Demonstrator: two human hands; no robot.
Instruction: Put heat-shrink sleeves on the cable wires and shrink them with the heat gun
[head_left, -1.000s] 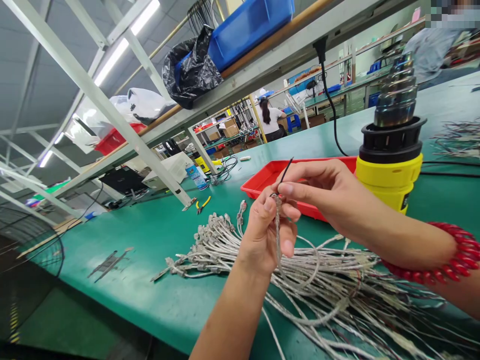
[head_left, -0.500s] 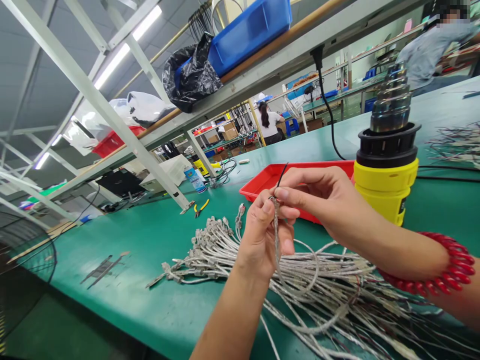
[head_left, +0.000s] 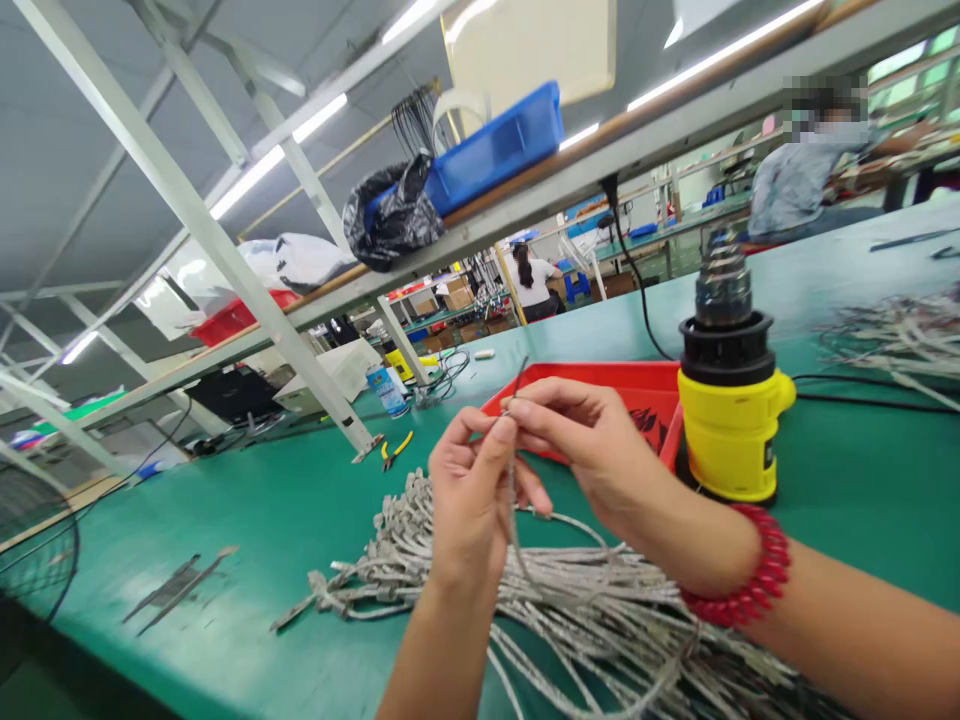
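Observation:
My left hand (head_left: 472, 490) is closed in a pinch on a thin silvery braided cable (head_left: 513, 510), held upright over the bench. Against its fingertips, my right hand (head_left: 600, 450) pinches the cable's upper end, where a thin black piece (head_left: 522, 372) sticks up; whether this is a sleeve or a wire I cannot tell. The exact joint is hidden by the fingers. Beneath both hands lies a large bundle of similar cables (head_left: 592, 570), their pale connectors (head_left: 405, 515) pointing left. A red tray (head_left: 600, 375) behind the hands contains small black pieces (head_left: 646, 430).
A yellow heat gun (head_left: 731, 430) stands nozzle-up right of the tray. Yellow-handled pliers (head_left: 396, 450) and a blue spray can (head_left: 387, 392) lie left. More wires (head_left: 900, 335) rest far right. An overhead shelf holds a blue bin (head_left: 495, 150). Two people sit farther back.
The view has shifted, so the bench sits lower and the heat gun farther left. Both hands appear farther left, their fingertips closer together on the cable end. The grip on the cable continues.

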